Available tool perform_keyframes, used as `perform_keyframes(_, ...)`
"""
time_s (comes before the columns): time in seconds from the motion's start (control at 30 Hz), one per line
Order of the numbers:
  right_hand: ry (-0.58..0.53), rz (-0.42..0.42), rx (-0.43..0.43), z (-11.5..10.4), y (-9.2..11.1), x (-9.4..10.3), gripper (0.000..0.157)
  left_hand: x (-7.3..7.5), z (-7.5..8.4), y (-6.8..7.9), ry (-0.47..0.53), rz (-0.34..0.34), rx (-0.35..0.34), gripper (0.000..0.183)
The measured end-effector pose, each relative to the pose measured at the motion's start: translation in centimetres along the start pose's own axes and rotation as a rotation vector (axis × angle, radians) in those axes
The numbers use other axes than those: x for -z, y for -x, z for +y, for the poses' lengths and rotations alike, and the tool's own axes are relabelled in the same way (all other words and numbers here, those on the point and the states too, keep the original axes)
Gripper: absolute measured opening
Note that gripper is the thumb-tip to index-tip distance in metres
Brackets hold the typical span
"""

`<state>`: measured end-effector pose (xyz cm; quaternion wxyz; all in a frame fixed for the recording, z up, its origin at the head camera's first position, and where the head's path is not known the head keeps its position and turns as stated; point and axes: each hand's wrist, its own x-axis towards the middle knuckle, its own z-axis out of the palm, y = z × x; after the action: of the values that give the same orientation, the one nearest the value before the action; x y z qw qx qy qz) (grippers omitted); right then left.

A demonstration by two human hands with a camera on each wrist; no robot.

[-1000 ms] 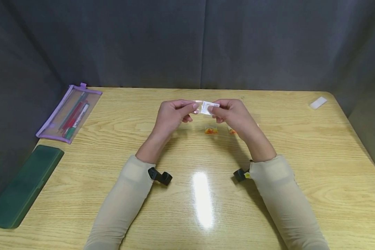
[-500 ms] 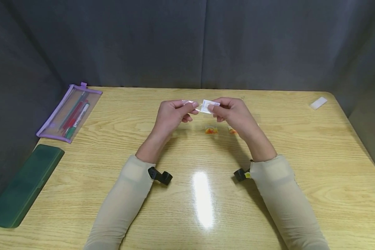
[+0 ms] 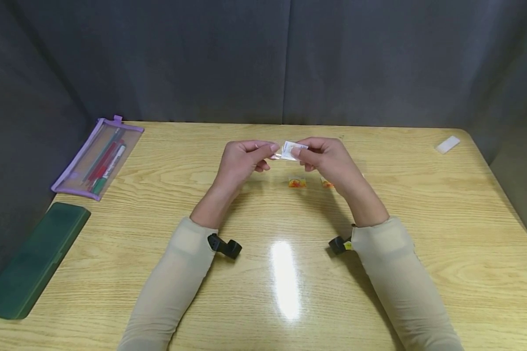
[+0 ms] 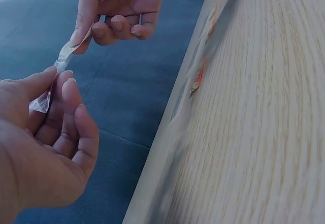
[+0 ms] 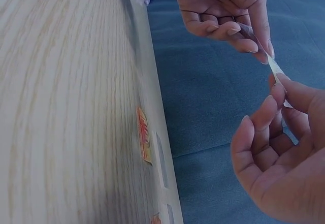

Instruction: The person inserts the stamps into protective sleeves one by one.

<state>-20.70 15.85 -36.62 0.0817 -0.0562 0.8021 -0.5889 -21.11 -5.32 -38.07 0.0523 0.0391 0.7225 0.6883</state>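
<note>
Above the back half of the table, my two hands are raised close together. My left hand (image 3: pixel 239 163) pinches a crinkled clear plastic wrapper (image 4: pixel 39 105) between thumb and fingers. A small white slip with faint print (image 3: pixel 288 149) is pinched by my right hand (image 3: pixel 329 158), its thumb flat over the face. Slip and wrapper form one strip between the hands in the left wrist view. On the table below lie two small yellow-and-red labels (image 3: pixel 296 182), the right one partly hidden behind my right hand.
A purple-edged mesh pencil pouch (image 3: pixel 75 193) with markers lies at the back left. In front of it is a dark green case (image 3: pixel 32 263). A small white block (image 3: pixel 448 144) sits near the back right corner. A dark curtain (image 3: pixel 193 63) hangs behind the table.
The clear wrapper between the hands has crumpled and less of it shows beside the left thumb. Both hands stay almost in place.
</note>
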Motion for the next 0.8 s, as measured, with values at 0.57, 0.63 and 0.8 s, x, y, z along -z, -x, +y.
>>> perform_keyframes(0.57, 0.071, -0.037, -0.067, -0.12, 0.02, 0.28, 0.029, 0.00, 0.16, -0.06, -0.009, 0.002, 0.005, 0.025)
perform_keyframes(0.63, 0.068, -0.036, -0.073, -0.13, 0.01, 0.27, 0.029, 0.00, 0.17, -0.06, -0.013, 0.011, 0.006, 0.027)
perform_keyframes(0.8, 0.066, -0.039, -0.073, -0.13, 0.04, 0.32, 0.028, -0.02, 0.14, -0.10, -0.008, 0.012, 0.015, 0.028)
